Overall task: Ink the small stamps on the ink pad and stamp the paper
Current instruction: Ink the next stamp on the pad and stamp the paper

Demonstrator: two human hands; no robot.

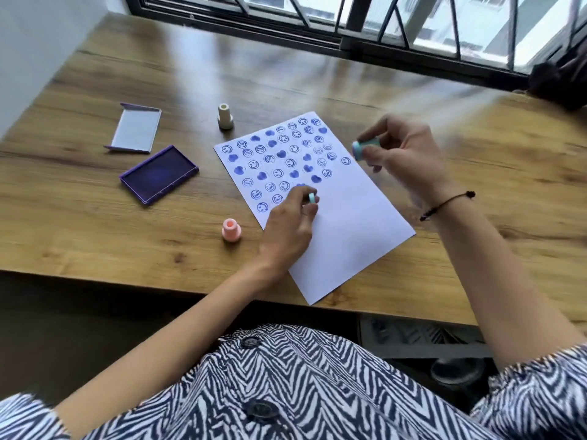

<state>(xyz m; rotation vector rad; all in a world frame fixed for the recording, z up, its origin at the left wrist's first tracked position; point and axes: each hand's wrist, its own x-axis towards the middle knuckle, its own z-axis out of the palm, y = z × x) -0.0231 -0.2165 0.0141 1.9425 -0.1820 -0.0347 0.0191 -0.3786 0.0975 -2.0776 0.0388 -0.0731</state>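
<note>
On the wooden table (pixel 95 217), a white sheet of paper (pixel 349 236) lies at an angle in front of the person. Its upper half carries rows of blue prints, smiling faces and hearts; its lower half is blank.

Left hand (pixel 287 227): rests over the lower edge of the printed area, fingers closed on a small teal cap (pixel 312 198) held on its side just above the sheet. Whether it touches the paper cannot be told.

Right hand (pixel 403 154): raised above the right edge of the paper, fingers pinched on a teal stamp (pixel 365 147) held sideways, its wide end pointing left. This hand is blurred.

Ink pad (pixel 158 174): open, purple, lying on the table left of the paper and well apart from both hands. Its lid (pixel 135 128) sits separately just behind it, inner side up.

Cream stamp (pixel 225 116): upright on the table, near the top left corner of the paper.

Pink stamp (pixel 231 230): upright on the table, just beside the left edge of the paper and close to the left hand.

Right wrist carries a dark cord bracelet (pixel 444 204). A window (pixel 381 17) runs along the far edge of the table.
</note>
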